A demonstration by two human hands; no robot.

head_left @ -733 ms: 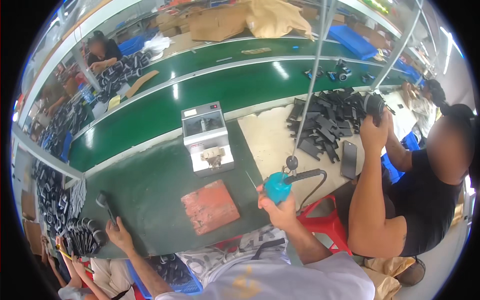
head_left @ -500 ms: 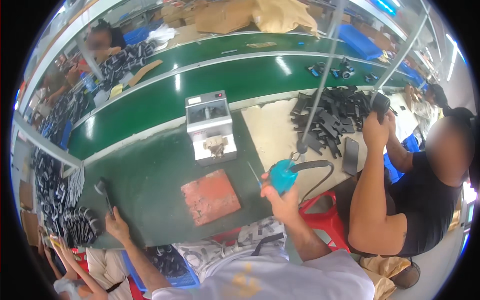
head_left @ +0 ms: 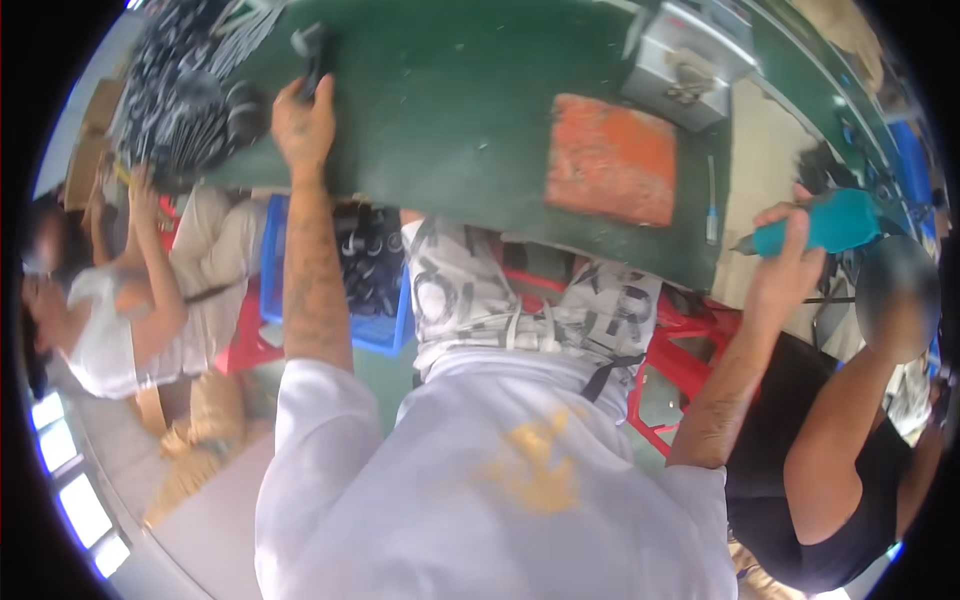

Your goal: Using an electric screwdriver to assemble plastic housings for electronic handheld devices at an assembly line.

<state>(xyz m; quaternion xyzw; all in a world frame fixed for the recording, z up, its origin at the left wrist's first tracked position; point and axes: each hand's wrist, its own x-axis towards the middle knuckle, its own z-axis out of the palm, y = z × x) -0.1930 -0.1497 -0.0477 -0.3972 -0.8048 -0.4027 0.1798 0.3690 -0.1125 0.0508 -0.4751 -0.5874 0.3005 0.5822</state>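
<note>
– Spot any change?
– Tilted the view down, taking in more of the white shirt (head_left: 450, 500) and blue crate (head_left: 375, 333).
– Notice anything about the teal tool (head_left: 840, 220)?
– Swung crosswise in the right hand (head_left: 785, 265), baring its dark tip (head_left: 743, 244), clear of the thin screwdriver (head_left: 711, 222).

Rocking a white short-sleeved tee (head_left: 480, 530) across the bottom of the frame, kinda lavender-tinted, with a blurry yellow-gold print (head_left: 540, 465) up front. Whitish pants (head_left: 460, 285) covered in chunky dark lettering, pale drawstring (head_left: 515, 325), dark strap (head_left: 606, 377) right of it. Left hand (head_left: 303, 130) and right hand (head_left: 787, 275) totally bare.
</note>
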